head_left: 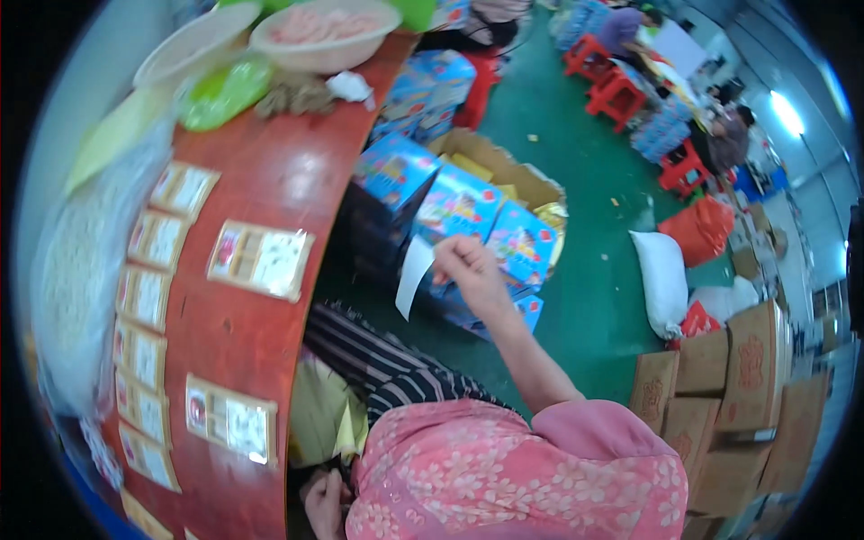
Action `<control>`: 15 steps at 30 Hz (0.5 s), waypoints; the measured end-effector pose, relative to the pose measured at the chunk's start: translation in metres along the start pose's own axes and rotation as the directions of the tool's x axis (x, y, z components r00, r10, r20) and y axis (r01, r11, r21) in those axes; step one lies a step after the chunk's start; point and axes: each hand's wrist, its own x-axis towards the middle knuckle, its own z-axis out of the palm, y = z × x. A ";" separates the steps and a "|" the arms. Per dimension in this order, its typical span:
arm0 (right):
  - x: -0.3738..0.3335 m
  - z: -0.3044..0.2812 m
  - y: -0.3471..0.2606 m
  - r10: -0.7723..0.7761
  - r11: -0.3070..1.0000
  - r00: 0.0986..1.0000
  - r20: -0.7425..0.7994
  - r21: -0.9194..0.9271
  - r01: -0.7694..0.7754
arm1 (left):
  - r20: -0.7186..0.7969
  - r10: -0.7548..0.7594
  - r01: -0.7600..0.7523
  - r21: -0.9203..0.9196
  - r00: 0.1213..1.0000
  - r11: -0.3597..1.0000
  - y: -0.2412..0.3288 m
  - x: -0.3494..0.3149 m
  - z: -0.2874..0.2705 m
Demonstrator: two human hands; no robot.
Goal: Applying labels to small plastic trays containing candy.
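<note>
My right hand (470, 273) is raised above the blue boxes beside the table. Thumb and fingers pinch a white paper strip (414, 277), which hangs down with a slight curl. Low at the table's edge is my left hand (326, 500), its fingers curled near my lap. What it holds, if anything, is hidden. Yellow paper (351, 427) lies close by, over my striped trousers. On the red-brown table (238, 346) two flat, clear-wrapped packs lie apart: one farther off (261, 259), one nearer (231, 418). Several similar packs (141, 351) form a column at the left.
Bowls (326, 36), one holding pink pieces, and a green bag (225, 94) stand at the table's far end. Blue printed boxes (457, 202) and an open carton (504, 157) crowd the floor. Brown cartons (751, 355) and a white sack (660, 283) are right. People sit farther off.
</note>
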 end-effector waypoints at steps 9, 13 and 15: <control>-0.038 0.004 -0.062 -0.190 0.930 0.967 0.171 -0.283 0.233 | 0.320 0.444 -0.318 -0.375 0.837 0.871 0.117 -0.019 0.042; -0.059 0.032 -0.073 -0.420 0.780 0.863 0.282 -0.375 0.501 | 0.323 0.473 -0.301 -0.459 0.820 0.836 0.126 0.012 0.068; -0.070 0.048 -0.073 -0.487 0.722 0.809 0.328 -0.371 0.585 | 0.306 0.461 -0.285 -0.476 0.833 0.832 0.130 0.016 0.073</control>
